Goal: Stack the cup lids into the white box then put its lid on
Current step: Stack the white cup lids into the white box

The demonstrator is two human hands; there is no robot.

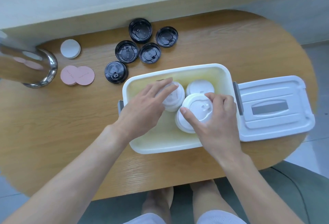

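While both hands worked inside the white box (179,148), the left hand (142,107) clasped one white lid stack (175,97); the right hand (216,117) pinched another (193,110). Black lids (140,30) waited far-left (box lid (272,107) right). Advisable: seat stacks squarely.

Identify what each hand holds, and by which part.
Right hand grips a white cup-lid stack by its top rim; left hand rests fingers on another stack.

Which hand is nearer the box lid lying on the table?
Right. The right hand grips a white cup lid beside the box lid; the left hand is farther.
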